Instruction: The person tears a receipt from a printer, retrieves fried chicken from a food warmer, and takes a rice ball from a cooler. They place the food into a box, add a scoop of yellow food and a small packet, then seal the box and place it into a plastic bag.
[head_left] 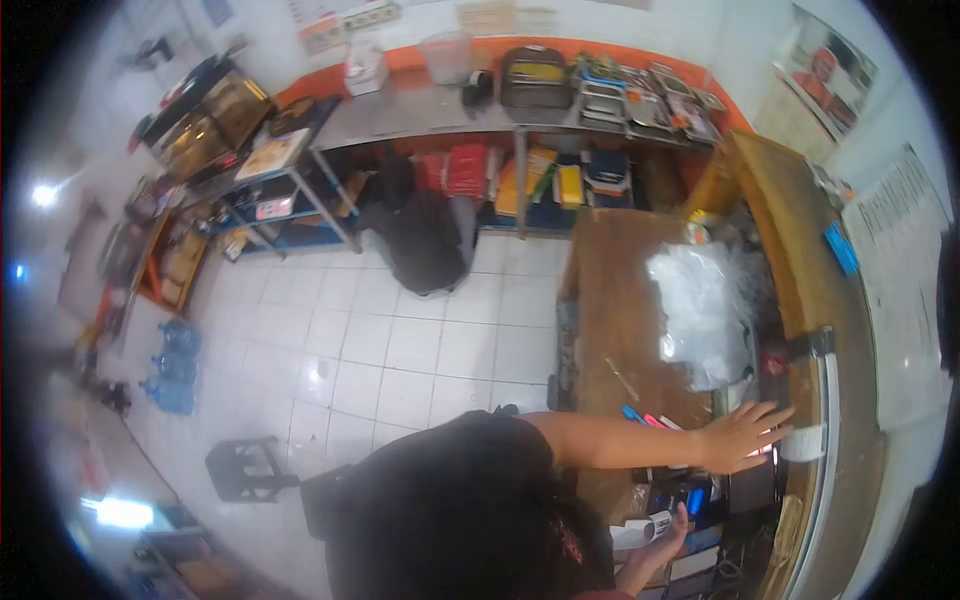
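My left hand (742,438) reaches out to the right over the desk, its fingers spread. Its fingertips are close to a white label (803,443) on the raised wooden edge, and a small lit patch shows beneath them. Lower down, my right hand (658,552) is curled at a piece of white paper (640,532) with dark print, like a receipt. A dark device with a blue lit part (695,500) lies just beyond that paper. Blue and pink pens (652,421) rest on the brown desk (620,300) beside my left forearm. Clear plastic bags (700,315) are heaped farther up.
A person in dark clothing (420,230) crouches on the tiled floor before a metal table (400,118) with trays (604,103). A plastic stool (245,470) stands behind me. Blue water jugs (175,368) are at the left. A wooden partition (765,220) borders the desk.
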